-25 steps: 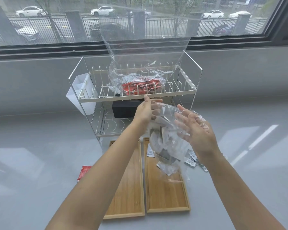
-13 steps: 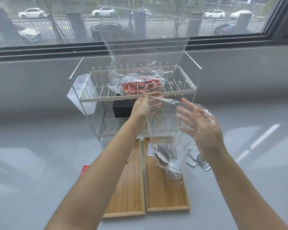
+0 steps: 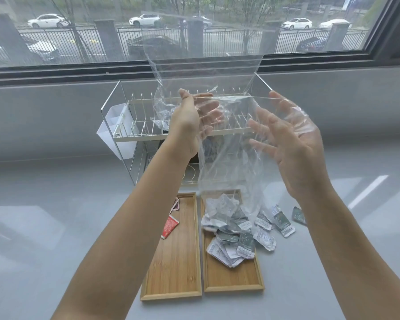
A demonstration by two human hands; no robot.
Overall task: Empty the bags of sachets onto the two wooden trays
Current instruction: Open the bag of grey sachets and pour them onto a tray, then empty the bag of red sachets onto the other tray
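Grey sachets heaped on the right wooden tray, clear bag held above

Countertop (image 3: 56,227), pale grey and glossy, runs up to a grey wall under a wide window (image 3: 79,31); beyond the glass are railings, trees and parked cars. Two wooden trays lie side by side on the counter, long sides nearly touching, just in front of a wire dish rack (image 3: 134,125) that stands against the wall with a white plastic holder (image 3: 109,135) hung on its left end.

Above the right tray (image 3: 231,278) both hands hold up a clear plastic bag (image 3: 226,162). The left hand (image 3: 189,125) grips one side of the bag's upper edge, fingers partly spread inside or behind the film. The right hand (image 3: 293,144) is open with its fingers wide, the film draped over the fingertips; whether it pinches the plastic cannot be told. The bag hangs down with its lower end just over the right tray and looks empty.

Grey sachets (image 3: 229,232) lie piled on the far half of the right tray, and several have spilled onto the counter just to the right of it. The left tray (image 3: 173,273) holds two red sachets (image 3: 169,227) at its far end, partly hidden by the left forearm. A second clear bag (image 3: 203,54) stands upright on the rack's top shelf.
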